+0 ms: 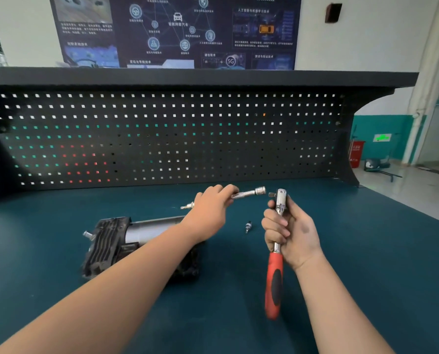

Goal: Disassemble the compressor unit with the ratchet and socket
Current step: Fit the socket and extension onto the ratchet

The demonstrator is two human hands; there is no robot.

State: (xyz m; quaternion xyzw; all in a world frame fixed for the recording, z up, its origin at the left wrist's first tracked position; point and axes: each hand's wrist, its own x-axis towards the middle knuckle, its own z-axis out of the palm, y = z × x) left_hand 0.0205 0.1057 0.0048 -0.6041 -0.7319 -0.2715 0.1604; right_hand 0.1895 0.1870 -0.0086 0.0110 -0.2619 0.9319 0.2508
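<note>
Chrome extension bar [249, 193] pinched in the left hand [210, 208] points at the ratchet [277, 241] gripped upright by the right hand [290, 231]; bar and drive are just apart. Misaligned, the square drive could jam or slip, perhaps dropping the bar onto the compressor [126, 241] lying on the bench [366, 251] below the left arm.

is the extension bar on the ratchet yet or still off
Off. The left hand holds the extension bar with a visible gap before the ratchet head, gripped by the right hand.
</note>
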